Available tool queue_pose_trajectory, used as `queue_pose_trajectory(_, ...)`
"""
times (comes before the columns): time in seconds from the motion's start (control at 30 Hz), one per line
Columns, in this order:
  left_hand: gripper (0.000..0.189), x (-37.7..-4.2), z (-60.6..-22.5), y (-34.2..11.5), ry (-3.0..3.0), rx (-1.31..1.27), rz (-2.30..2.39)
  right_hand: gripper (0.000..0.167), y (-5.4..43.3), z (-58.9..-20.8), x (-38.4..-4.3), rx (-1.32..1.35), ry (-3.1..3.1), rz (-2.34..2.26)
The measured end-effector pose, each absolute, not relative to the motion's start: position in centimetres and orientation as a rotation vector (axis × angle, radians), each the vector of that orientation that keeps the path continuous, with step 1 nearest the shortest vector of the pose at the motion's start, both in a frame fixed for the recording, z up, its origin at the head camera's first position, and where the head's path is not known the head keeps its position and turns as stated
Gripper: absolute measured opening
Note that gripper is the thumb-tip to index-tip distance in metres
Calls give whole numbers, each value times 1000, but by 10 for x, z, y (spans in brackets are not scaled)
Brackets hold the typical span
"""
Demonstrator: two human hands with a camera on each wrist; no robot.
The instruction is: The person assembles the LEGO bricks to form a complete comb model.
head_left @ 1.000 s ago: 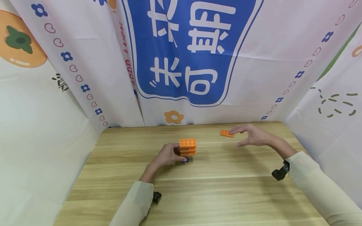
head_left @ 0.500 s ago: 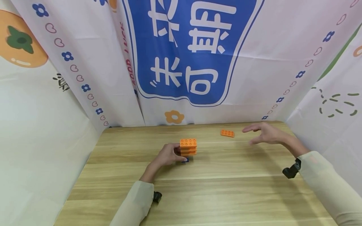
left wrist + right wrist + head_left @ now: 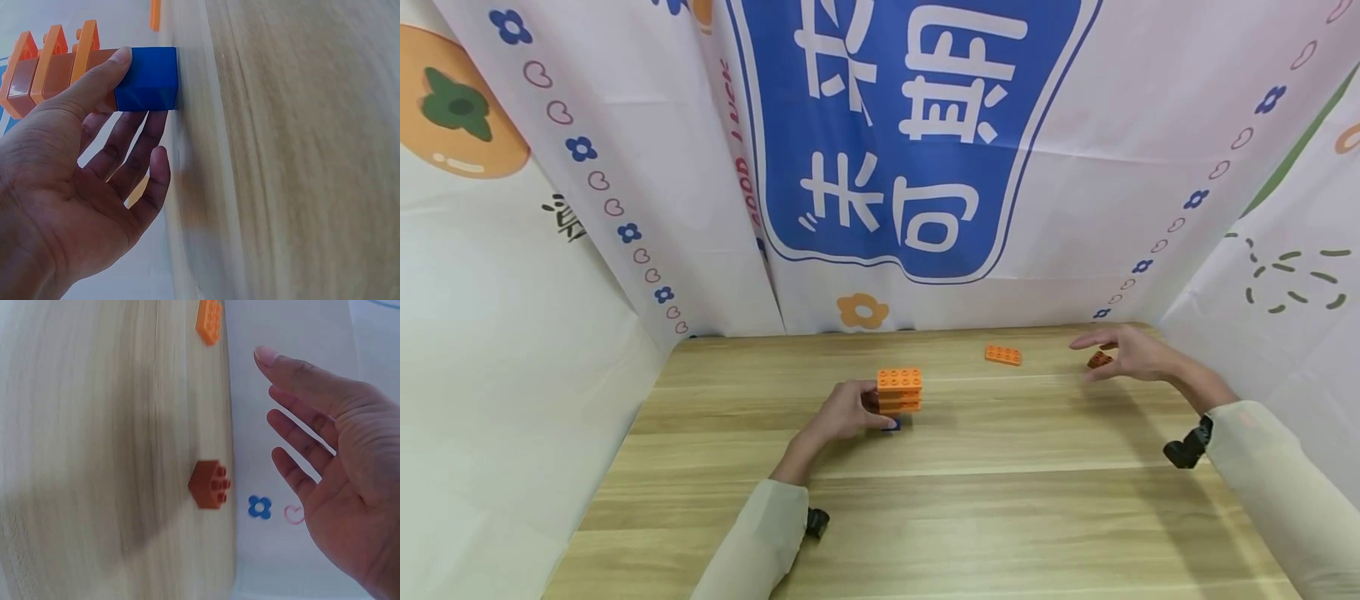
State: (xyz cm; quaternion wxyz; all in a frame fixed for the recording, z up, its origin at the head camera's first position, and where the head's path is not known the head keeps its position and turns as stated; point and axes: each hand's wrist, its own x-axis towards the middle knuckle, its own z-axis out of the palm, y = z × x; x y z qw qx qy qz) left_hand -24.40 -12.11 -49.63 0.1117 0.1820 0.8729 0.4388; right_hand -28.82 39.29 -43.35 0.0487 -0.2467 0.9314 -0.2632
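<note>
The left hand (image 3: 847, 410) pinches the stack (image 3: 898, 381) low, around its blue base (image 3: 148, 78), back from the middle of the surface (image 3: 925, 533) toward the far edge; a knock higher up could tip it or pop a joint loose. The right hand's (image 3: 1135, 353) fingers are parted and empty over the brown brick (image 3: 1100, 359) near the far right corner, where a lopsided grasp might skid it toward the far edge.

Orange brick (image 3: 1003, 356), brown brick (image 3: 205, 485) on table (image 3: 940, 525)
</note>
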Motion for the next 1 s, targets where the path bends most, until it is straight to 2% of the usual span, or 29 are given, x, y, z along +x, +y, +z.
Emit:
queue_pose_trajectory(0.63,43,-246,-498,-123,2578,549,1260,61,425,-462,-299,-612,2840,-851)
queue_pose_trajectory(1.0,43,-247,-499,-123,2576,569,1254,69,430,-470,-304,-495,2800,-861)
